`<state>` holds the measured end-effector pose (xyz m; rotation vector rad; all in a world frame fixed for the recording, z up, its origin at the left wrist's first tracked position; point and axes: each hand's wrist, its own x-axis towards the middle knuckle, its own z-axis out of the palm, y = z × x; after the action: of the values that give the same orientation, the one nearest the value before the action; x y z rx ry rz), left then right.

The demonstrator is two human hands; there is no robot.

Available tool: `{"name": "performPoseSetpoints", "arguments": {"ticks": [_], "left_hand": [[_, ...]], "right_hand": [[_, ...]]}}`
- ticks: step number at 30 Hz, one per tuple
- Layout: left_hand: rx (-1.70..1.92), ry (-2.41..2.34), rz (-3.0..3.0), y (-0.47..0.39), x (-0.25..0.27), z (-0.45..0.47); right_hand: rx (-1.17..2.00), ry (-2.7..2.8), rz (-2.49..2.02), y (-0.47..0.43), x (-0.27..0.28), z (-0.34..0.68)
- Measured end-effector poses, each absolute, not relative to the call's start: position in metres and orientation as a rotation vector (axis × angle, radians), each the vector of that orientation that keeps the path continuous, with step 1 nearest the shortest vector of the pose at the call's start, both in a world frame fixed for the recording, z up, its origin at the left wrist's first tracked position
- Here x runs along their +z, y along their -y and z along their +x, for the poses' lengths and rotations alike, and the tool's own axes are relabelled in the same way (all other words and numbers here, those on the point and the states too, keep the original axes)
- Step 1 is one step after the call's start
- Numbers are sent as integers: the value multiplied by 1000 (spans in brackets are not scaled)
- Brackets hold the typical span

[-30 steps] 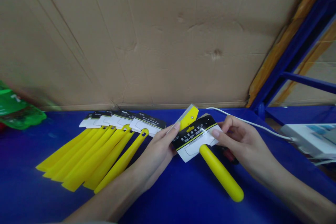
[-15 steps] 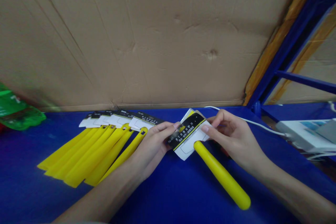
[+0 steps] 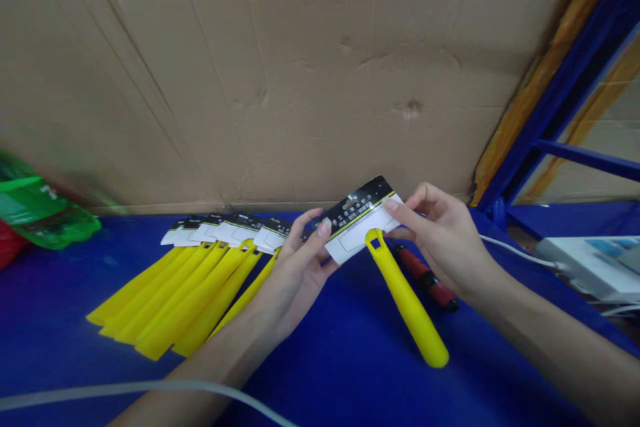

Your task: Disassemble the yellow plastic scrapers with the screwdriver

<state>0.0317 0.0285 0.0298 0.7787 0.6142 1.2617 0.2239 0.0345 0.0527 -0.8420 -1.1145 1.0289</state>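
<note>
The left hand pinches 1 end of a glossy black-and-white card; the right hand pinches the other. A smooth, round-tipped yellow handle slants down from it, beside a red-and-black cylinder. Fanned yellow handles lie leftward on the blue bench. Behind: creased brown cardboard.

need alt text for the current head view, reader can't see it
A person's left hand and right hand hold a black-and-white card with a yellow handle above a blue surface. To the left lie overlapping yellow handles with similar cards and, farther out, a green bottle; a red-and-black tool is near the right hand, cardboard behind.
</note>
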Motion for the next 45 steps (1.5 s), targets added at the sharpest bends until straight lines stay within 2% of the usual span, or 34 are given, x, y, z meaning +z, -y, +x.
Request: {"name": "performPoseSetpoints", "arguments": {"ticks": [9,19,33,45], "left_hand": [[1041,-762,1016,-16,28,37],[1012,-768,1120,-17,36,32],[975,-901,1458,-17,29,35],[1015,-1020,1533,-16,25,37]], "right_hand": [[1086,954,-719,-40,50,204],[908,1134,-850,-56,56,232],[1203,1545,-983,-62,64,258],[1273,1461,-1057,-64,60,260]]}}
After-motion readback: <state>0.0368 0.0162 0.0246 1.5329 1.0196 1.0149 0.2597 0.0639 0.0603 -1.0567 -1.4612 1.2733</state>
